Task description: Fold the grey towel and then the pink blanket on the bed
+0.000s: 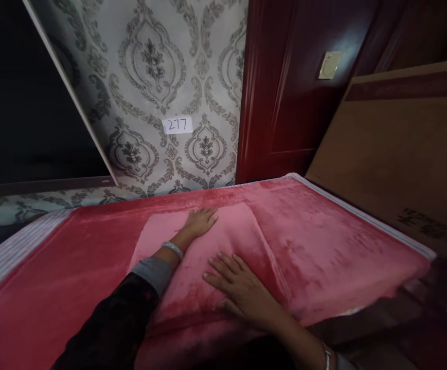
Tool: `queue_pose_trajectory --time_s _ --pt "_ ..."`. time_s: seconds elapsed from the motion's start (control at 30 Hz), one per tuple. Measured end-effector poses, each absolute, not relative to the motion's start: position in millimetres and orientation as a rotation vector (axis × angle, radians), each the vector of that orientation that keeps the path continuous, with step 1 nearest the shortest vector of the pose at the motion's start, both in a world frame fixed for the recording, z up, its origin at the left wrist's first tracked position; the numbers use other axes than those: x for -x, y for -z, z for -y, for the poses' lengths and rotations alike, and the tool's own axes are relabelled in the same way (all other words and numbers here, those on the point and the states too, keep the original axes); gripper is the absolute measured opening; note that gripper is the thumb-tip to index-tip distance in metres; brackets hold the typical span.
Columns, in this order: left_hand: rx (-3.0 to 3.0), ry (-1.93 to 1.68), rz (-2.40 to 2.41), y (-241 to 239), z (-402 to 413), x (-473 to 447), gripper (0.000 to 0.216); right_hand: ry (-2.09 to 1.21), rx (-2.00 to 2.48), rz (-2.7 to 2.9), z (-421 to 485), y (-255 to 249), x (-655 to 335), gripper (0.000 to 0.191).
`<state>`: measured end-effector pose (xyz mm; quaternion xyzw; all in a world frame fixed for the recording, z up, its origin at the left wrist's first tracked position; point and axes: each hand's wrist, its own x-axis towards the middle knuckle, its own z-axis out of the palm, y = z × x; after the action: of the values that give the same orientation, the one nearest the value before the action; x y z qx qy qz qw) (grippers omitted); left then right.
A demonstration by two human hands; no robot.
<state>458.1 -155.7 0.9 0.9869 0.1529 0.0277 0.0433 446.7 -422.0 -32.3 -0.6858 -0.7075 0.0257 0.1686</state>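
Observation:
A folded pink plush cloth [231, 231] lies in front of me on a larger red-pink plush cover [316, 241]. Near its far edge, my left hand [200, 222] rests flat with the fingers stretched to the right; a bracelet circles that wrist. My right hand [242, 290] is spread palm down over the near right part of the folded cloth, fingers apart. Neither hand grasps anything. Darker streaks mark the pile around the right hand, and the cloth's right edge slopes down towards me.
A striped cloth [22, 246] borders the cover on the left. A dark screen [34, 103] stands at the upper left. Patterned wallpaper with a paper label [177, 125] and a dark red door panel [285, 103] are behind. A large cardboard box [400, 149] leans at the right.

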Motion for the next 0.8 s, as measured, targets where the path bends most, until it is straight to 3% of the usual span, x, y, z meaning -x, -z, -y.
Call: queue_pose_trajectory --time_s 0.2,0.43,0.8 --pt "-3.087 -0.107 -0.470 -20 167 -463 0.061 -0.190 2.029 1.886 433 -6 -460 0.058" --pt "-3.032 0.081 0.274 -19 216 -486 0.061 -0.021 2.185 1.813 439 19 -477 0.062" --pt "-2.975 0.144 0.129 5 213 -553 0.072 -0.045 2.159 1.762 442 27 -479 0.062"
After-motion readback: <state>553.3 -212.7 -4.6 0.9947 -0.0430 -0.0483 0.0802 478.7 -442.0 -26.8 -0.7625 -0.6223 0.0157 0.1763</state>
